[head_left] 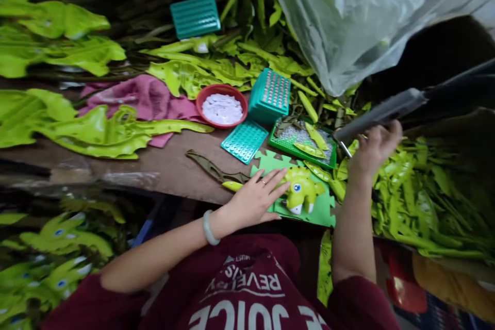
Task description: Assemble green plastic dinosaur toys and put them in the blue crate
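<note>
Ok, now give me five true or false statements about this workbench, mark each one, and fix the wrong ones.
1. The left hand has a bracelet at its wrist. True.
2. The red bowl holds green pieces. False: it holds white material.
3. The yellow-green toy head with a blue eye is on the green foam mat. True.
4. The cloth behind the bowl is blue. False: it is pink.
5. The right hand lies flat on the foam mat. False: it is off the mat, beside the grey tube.
</note>
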The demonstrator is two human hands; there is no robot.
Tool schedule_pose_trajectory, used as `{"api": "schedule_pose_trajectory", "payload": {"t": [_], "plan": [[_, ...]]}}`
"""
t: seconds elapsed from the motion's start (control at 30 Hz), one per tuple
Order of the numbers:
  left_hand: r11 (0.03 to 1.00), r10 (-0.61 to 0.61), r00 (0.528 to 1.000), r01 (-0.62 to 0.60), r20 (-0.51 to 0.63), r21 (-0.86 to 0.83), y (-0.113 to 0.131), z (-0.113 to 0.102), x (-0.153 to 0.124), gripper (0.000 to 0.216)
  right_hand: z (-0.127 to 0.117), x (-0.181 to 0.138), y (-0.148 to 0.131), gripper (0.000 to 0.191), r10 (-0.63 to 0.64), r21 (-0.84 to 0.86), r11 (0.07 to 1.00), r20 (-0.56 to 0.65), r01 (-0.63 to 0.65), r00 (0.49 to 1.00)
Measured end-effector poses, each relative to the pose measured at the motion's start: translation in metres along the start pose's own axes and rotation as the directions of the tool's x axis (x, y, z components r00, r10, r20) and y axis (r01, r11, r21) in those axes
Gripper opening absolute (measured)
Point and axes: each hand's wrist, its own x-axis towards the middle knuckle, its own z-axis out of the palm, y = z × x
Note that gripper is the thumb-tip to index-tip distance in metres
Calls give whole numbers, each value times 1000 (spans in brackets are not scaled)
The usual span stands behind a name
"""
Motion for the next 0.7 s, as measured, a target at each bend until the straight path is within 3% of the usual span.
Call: {"api": "schedule_pose_trajectory", "payload": {"t": [0.1, 0.2, 0.3, 0.37, 0.4, 0.5, 0.57, 0.63, 0.7], "plan": [[998, -9, 998, 5, 61, 63, 0, 6, 12, 77, 27, 6, -2, 41, -12, 118, 993, 318, -27, 948], [987, 40, 991, -59, 129, 147, -8, -2, 17, 62, 39, 7, -26, 46, -1, 147, 987, 445, -72, 895], [965, 94, 980, -133, 174, 227, -16, -8, 19, 70, 25, -4, -63, 43, 142, 238, 911, 586, -337, 798], [957, 123, 975, -166, 183, 240, -19, -9, 20, 80, 8, -20, -86, 33, 228, 356, 785, 595, -507, 771], [956, 136, 974, -176, 179, 234, -20, -8, 19, 82, -2, -30, -94, 27, 255, 417, 739, 553, -528, 793], [959, 160, 974, -192, 163, 209, -21, -6, 16, 77, -26, -61, -111, 21, 239, 510, 754, 374, -414, 896], [972, 135, 980, -160, 147, 175, -21, -4, 14, 71, -40, -76, -119, 19, 178, 485, 806, 349, -340, 920], [988, 98, 987, -112, 127, 108, -21, -4, 12, 64, -55, -89, -129, 21, 150, 426, 836, 429, -346, 891], [996, 77, 991, -82, 112, 41, -21, -3, 11, 62, -70, -98, -141, 25, 168, 366, 835, 542, -410, 824]]}}
